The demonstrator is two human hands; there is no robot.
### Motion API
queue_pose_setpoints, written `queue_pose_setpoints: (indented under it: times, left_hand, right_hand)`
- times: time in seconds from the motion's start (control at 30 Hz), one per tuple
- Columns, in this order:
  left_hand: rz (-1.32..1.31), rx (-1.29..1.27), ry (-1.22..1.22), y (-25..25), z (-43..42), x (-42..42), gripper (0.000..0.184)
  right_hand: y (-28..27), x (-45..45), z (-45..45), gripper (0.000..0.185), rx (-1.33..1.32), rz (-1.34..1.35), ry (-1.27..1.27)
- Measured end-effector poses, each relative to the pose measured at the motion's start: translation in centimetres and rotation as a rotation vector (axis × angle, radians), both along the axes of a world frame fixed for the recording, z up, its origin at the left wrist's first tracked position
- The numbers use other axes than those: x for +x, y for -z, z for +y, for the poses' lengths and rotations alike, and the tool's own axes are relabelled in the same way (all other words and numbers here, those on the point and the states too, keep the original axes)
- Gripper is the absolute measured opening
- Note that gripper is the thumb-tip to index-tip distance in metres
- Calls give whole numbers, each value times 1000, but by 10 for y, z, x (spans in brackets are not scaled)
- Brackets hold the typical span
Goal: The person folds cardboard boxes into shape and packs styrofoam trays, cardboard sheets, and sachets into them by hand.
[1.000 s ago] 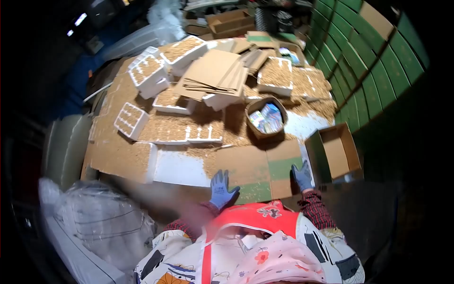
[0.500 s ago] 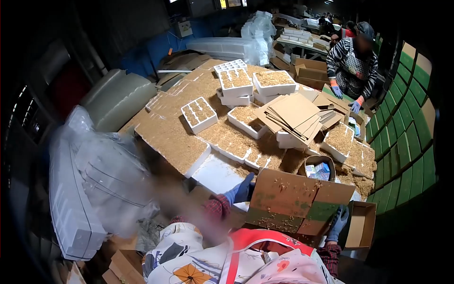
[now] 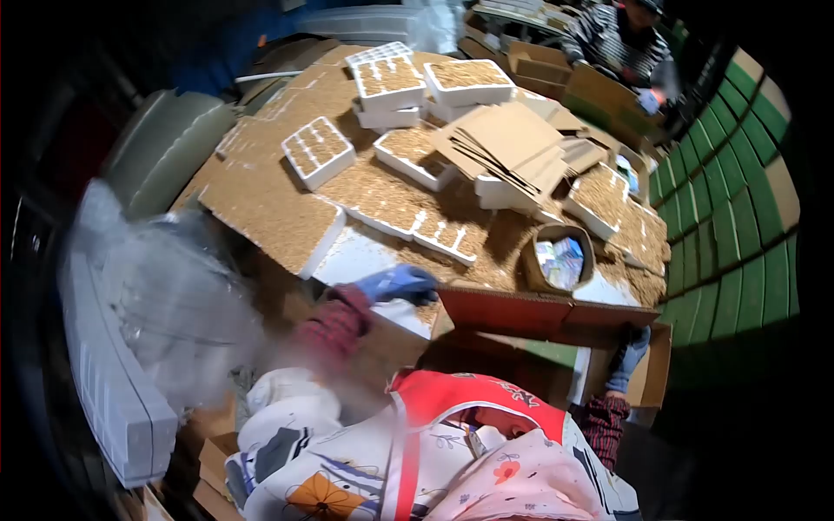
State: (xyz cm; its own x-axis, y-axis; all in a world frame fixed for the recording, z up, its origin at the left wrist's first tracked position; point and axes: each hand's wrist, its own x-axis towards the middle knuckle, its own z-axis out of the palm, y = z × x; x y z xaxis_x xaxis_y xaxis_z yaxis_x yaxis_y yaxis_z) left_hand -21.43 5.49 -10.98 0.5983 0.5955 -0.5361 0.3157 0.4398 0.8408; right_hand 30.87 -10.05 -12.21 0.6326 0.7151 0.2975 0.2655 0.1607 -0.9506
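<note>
A brown cardboard box with a green-printed part is tilted in front of my body, its long panel now seen nearly edge-on. My left hand, in a blue glove with dark fingertips, is at the left end of this panel with its fingers curled at the edge. At the right end, my right hand, gloved the same way, grips the cardboard. Just beyond the panel stands a round-mouthed brown container holding printed packets.
White foam trays filled with brown shavings cover the table. Flat cardboard sheets lie stacked among them. Green boxes form a wall at right; wrapped foam stands at left. A co-worker handles a carton at the back.
The cardboard box has tipped from showing its broad face to nearly edge-on, with both hands moving along at its ends. The view has tilted downward. The co-worker's carton now stands higher.
</note>
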Motion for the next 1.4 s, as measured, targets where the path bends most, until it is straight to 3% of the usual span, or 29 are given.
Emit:
queue_pose_setpoints:
  times: [0.03,0.07,0.1,0.13,0.2,0.23,0.3,0.37,0.43,0.47,0.5,0.53,0.57,0.6,0.67,0.73,0.77,0.83,0.87,0.9,0.97,1.0,1.03,1.1,1.13,1.2,1.23,1.3,1.4]
  left_hand:
    - [52,89,41,-11,-6,-29,34]
    - [78,-34,30,18,-4,-70,33]
    - [-6,-239,-120,26,-15,-102,30]
    - [-194,-628,-205,71,-13,-148,28]
    - [182,-540,-512,58,-55,-182,40]
    - [351,-506,-489,67,-63,-199,43]
    - [725,-372,-211,64,-57,-223,49]
    - [1256,-140,304,32,-21,-217,55]
    - [1643,200,589,-12,13,-173,62]
    - [1497,427,473,-27,25,-142,65]
    - [916,651,232,-28,30,-118,66]
    - [410,432,122,-54,24,-59,61]
    - [99,282,206,-51,11,-21,56]
    - [-68,92,297,-61,-10,24,62]
    - [-58,95,595,-72,-48,88,76]
    - [-7,270,662,-62,-68,114,88]
    - [1,257,651,-61,-73,120,88]
    - [-65,192,682,-63,-76,127,88]
    - [-116,88,598,-66,-77,127,80]
    - [-114,91,576,-72,-76,128,80]
    - [-405,-447,407,-81,-75,129,79]
    - [-438,-432,399,-76,-78,132,74]
    - [-443,-426,381,-72,-81,136,74]
    - [-165,100,576,-72,-93,141,68]
    - [-157,92,576,-71,-95,139,68]
    - [-563,-497,334,-68,-87,141,66]
    - [-560,-488,325,-64,-82,137,66]
    - [-451,-230,287,-51,-71,130,62]
    - [-465,56,-84,-52,-80,134,55]
  right_hand:
    - [-1,9,-6,31,-15,-30,-4]
    - [12,26,-11,29,-88,-125,18]
    - [23,41,-18,28,-165,-215,37]
    - [21,37,-22,26,-235,-265,67]
    - [26,28,-22,24,-143,-153,37]
    - [30,27,-23,23,-114,-137,8]
    - [44,25,-15,20,-12,-5,-2]
    - [68,24,-8,18,122,331,18]
    - [20,-4,2,22,-25,44,-107]
    - [21,-8,9,28,-48,48,-165]
    - [29,-14,18,34,-74,64,-237]
    - [38,-23,26,39,-127,33,-211]
    - [45,-36,34,45,-180,3,-192]
    - [8,-64,31,55,-236,-31,-103]
    - [31,-78,31,69,-172,-31,65]
    - [-3,-109,22,83,-226,55,70]
    - [11,-114,16,87,-350,-162,113]
    - [21,-111,15,85,-221,-96,51]
    - [26,-107,14,83,-157,-94,14]
    - [12,-112,12,77,-31,305,-97]
    - [23,-101,-2,77,-230,173,-67]
    - [7,-108,-6,81,-193,391,-66]
    - [-11,-110,-12,84,-311,170,-45]
    - [-41,-125,-11,85,-284,200,12]
    - [-41,-119,-9,85,-309,234,-24]
    - [-67,-120,-15,83,-256,368,-102]
    - [-75,-122,-17,82,-205,504,-175]
    - [-64,-116,-30,73,-208,378,-64]
    - [-78,-106,-50,68,-164,306,-230]
